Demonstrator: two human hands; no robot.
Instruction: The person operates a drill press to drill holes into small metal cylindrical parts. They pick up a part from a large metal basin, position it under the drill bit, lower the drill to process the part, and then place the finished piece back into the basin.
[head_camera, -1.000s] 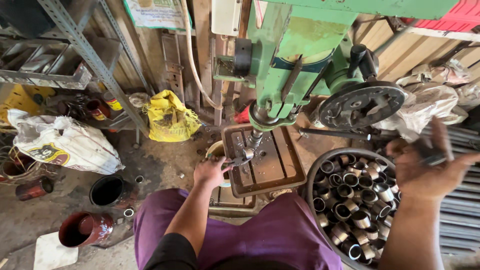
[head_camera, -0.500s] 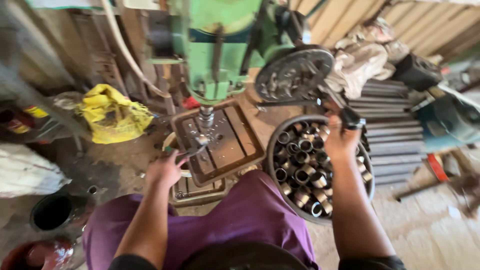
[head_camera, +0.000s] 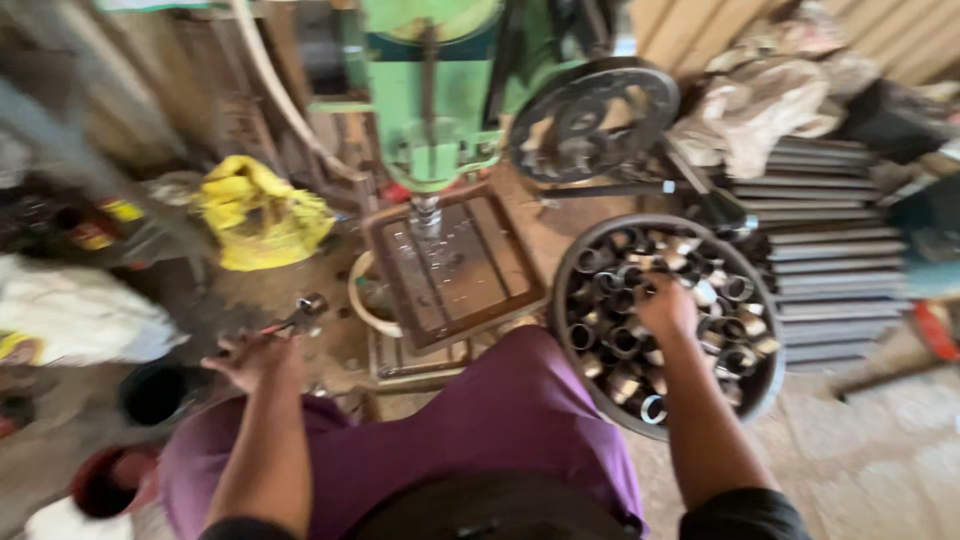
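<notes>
Gripping one plier (head_camera: 290, 322), left hand (head_camera: 255, 358); right hand (head_camera: 665, 305) fingers unclear among countless rings (head_camera: 620, 340).

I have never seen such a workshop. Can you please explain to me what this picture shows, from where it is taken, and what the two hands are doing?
The picture comes from a camera worn on the person's head, looking down, so you see their own arms and their lap in purple cloth.

The tall green machine is a drill press; its bit points down at a rusty slotted metal table. The dark spoked wheel beside it is part of the machine.

The right hand reaches into a round tub full of short metal rings. The left hand holds a tong-like tool gripping one small ring.

Nearby lie a yellow bag and stacked metal bars. The picture is blurred.
</notes>
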